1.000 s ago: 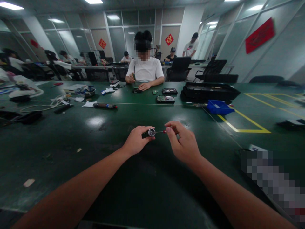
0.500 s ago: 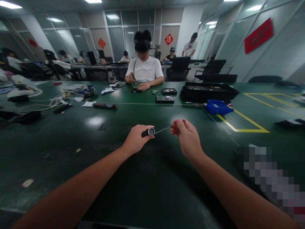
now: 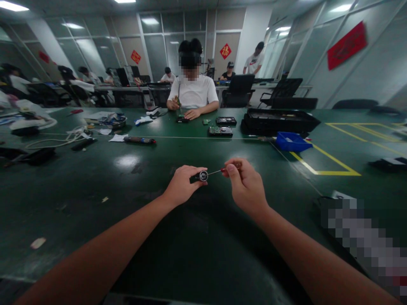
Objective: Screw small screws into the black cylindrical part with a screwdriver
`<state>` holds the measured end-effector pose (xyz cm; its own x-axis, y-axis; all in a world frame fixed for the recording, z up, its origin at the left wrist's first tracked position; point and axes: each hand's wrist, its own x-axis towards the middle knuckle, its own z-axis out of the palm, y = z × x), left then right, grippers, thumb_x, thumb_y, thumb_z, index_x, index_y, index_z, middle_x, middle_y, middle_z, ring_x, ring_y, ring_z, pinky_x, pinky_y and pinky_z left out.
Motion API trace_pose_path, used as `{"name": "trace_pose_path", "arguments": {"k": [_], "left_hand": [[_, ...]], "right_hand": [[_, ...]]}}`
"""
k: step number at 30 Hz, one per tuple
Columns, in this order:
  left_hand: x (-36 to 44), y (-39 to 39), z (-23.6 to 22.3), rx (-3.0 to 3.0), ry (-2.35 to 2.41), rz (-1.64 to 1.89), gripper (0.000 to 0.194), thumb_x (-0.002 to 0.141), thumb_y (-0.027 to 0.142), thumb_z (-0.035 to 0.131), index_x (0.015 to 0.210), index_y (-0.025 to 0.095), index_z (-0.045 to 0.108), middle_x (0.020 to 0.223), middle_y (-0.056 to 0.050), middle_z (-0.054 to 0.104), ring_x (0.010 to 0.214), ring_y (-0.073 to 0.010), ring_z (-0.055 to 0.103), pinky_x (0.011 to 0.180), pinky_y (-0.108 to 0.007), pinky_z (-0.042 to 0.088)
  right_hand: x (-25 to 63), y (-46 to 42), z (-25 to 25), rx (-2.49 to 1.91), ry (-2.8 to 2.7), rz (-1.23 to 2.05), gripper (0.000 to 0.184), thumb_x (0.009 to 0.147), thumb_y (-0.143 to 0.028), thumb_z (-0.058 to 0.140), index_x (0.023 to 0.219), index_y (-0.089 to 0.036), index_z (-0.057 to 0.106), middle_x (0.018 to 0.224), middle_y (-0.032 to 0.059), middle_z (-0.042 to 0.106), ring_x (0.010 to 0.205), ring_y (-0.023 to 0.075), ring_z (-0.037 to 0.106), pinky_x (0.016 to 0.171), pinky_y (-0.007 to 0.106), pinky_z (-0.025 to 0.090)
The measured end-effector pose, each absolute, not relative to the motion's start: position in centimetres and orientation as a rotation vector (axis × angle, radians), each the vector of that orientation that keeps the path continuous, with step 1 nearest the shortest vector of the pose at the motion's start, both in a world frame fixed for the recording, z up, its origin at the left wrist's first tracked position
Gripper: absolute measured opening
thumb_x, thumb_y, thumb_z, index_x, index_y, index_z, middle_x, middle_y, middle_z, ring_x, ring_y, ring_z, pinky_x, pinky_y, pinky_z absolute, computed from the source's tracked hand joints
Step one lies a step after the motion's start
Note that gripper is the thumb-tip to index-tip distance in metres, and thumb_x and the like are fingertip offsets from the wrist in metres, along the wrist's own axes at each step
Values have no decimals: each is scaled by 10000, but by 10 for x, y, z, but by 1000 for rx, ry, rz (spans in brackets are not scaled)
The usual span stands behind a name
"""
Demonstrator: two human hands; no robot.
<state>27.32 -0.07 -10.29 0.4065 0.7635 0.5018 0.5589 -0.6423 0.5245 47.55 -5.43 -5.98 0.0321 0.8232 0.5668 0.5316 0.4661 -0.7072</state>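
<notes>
Above the near half of the desk [image 3: 143, 237], midway between its side edges, the left hand [image 3: 182, 185] pinches a small dark cylinder [image 3: 203, 176], its round end showing but its barrel partly hidden by fingers. To its right, the right hand [image 3: 246, 182] closes around a red-handled screwdriver [image 3: 223, 170], grip mostly covered, the shaft's tip too small to place exactly.

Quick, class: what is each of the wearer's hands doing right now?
Left hand: closed, holding a round-ended black part between its fingers.
Right hand: closed, holding a screwdriver.
</notes>
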Motion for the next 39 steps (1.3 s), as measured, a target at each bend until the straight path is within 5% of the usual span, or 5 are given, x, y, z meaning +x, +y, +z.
{"name": "trace_pose_path", "arguments": {"k": [10, 26, 33, 39], "left_hand": [[273, 2, -103, 2423, 1174, 1012, 398, 820, 327, 764, 1208, 311, 679, 1152, -10, 736, 1067, -237, 635, 957, -433, 441], [272, 0, -105, 2364, 1140, 1057, 404, 819, 321, 767, 1209, 271, 672, 1138, -24, 734, 1052, -233, 637, 940, -416, 471], [271, -1, -105, 2336, 1136, 1061, 395, 827, 346, 758, 1207, 274, 676, 1168, -29, 728, 1070, -238, 638, 954, -420, 473], [272, 0, -107, 2338, 1148, 1058, 401, 815, 335, 769, 1203, 280, 683, 1146, -26, 733, 1054, -239, 640, 942, -426, 479]], "right_hand": [[482, -54, -56, -1215, -1821, 165, 152, 995, -300, 439, 1019, -205, 555, 853, 60, 703, 771, 197, 686, 710, 333, 486], [479, -52, -59, -1206, -1665, 350, 176, 995, -333, 461, 1026, -210, 582, 854, 42, 730, 787, 182, 712, 714, 316, 512], [479, -55, -58, -1347, -1768, 19, 324, 867, -486, 661, 702, -224, 567, 573, -22, 606, 485, 123, 523, 515, 275, 377], [479, -59, -55, -1139, -1927, 116, 123, 932, -253, 502, 1011, -210, 587, 850, 50, 690, 738, 179, 643, 689, 321, 484]]}}
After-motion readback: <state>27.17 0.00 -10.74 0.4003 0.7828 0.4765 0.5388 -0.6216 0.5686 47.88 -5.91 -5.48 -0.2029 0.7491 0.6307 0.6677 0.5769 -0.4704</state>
